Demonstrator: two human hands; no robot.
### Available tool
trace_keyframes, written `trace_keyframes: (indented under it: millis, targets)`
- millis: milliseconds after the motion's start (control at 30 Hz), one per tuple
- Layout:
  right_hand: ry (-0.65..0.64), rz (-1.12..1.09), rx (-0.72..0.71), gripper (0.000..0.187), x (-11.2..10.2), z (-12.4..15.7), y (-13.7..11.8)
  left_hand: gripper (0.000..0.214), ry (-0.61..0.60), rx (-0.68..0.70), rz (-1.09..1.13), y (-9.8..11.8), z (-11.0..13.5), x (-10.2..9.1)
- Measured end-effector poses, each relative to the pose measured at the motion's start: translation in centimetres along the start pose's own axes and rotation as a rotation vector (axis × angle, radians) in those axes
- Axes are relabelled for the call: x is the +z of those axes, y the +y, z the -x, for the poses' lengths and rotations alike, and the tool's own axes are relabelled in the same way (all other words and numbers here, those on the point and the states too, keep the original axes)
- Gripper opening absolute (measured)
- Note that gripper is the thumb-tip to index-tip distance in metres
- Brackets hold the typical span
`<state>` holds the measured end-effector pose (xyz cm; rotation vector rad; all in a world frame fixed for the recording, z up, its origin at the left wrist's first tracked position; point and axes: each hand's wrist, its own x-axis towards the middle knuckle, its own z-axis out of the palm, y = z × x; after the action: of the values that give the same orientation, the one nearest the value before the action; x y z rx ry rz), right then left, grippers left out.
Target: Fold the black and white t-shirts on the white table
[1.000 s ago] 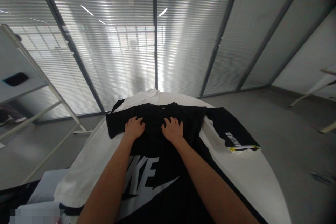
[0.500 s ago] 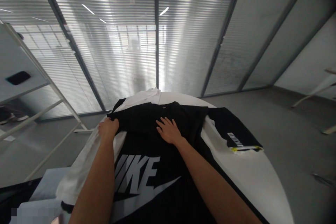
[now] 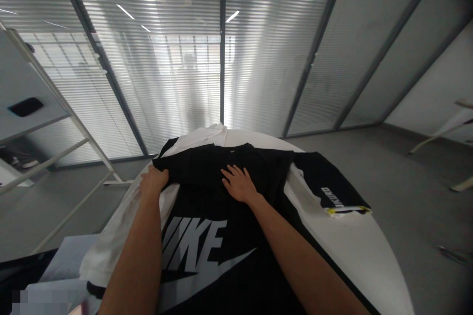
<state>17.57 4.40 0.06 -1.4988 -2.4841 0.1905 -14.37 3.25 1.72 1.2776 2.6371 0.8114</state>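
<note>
A black T-shirt (image 3: 207,197) with large grey lettering and a swoosh lies spread over the table, its neckline at the far side. My left hand (image 3: 153,179) is closed on the edge of its left sleeve, fingers partly hidden. My right hand (image 3: 238,183) rests flat on the chest of the shirt with fingers spread. Under and beside it, white cloth (image 3: 114,229) hangs along the table's left side. More white cloth (image 3: 203,137) lies at the far edge.
The white rounded table (image 3: 354,241) shows on the right. A folded dark garment (image 3: 325,177) with white lettering and a yellow-trimmed edge lies there. A white-framed stand (image 3: 70,108) is at the left. Glass partitions with blinds (image 3: 177,69) rise beyond the table. Grey cushions (image 3: 70,261) sit lower left.
Almost nothing differs; the view has shifted very slightly. Both hands keep their places on the T-shirt.
</note>
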Motion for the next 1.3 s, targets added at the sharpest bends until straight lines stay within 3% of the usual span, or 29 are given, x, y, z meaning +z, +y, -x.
trace_keyframes:
  millis: [100, 400, 567, 700, 833, 933, 1100, 1300]
  targets:
    - [0.001, 0.011, -0.004, 0.052, 0.0, 0.0, 0.0, 0.063, -0.029, -0.037, -0.019, 0.7, 0.0, 0.2]
    - [-0.008, 0.020, -0.001, 0.052, 0.0, -0.1, 0.0, 0.051, 0.007, 0.165, 0.139, 1.5, -0.2, 0.9]
    - [-0.016, 0.015, 0.002, 0.052, -0.1, -0.1, -0.1, 0.053, 0.054, 0.166, 0.317, 2.2, 0.1, 0.5]
    - [-0.008, 0.012, -0.002, 0.052, 0.0, -0.1, 0.0, 0.050, 0.129, 0.187, 0.461, 4.1, 0.4, -0.1]
    - [0.011, 0.007, -0.004, 0.052, 0.2, -0.1, 0.1, 0.044, 0.141, 0.335, 0.578, 7.2, 2.0, -0.5]
    - [0.011, 0.010, -0.004, 0.052, 0.3, -0.1, 0.1, 0.042, 0.085, 0.488, 0.597, 9.6, 4.0, -0.3]
    - [0.008, 0.014, -0.003, 0.051, 0.2, -0.1, 0.1, 0.053, -0.353, 0.665, 0.551, 10.7, 5.5, 0.7]
    - [0.001, 0.007, -0.001, 0.052, 0.3, -0.2, 0.2, 0.048, -0.224, 0.694, 0.175, 7.9, 4.4, 3.1]
